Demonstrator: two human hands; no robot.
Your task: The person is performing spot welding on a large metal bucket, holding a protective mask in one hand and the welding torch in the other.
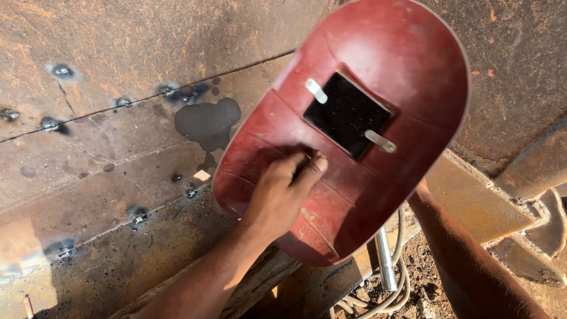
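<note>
Rusty steel plates point(106, 153) with tack welds behind; left hand point(283, 189) grip pinching red welding shield point(354, 112); right grip hidden, can't tell. Hold steadier by the edge.

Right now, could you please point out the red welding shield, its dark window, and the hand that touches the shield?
red welding shield point(413, 53): head view, upper part of its red face.
dark window point(345, 114): head view, middle of the dark glass.
left hand point(280, 192): head view, back of the hand on the shield.
</note>
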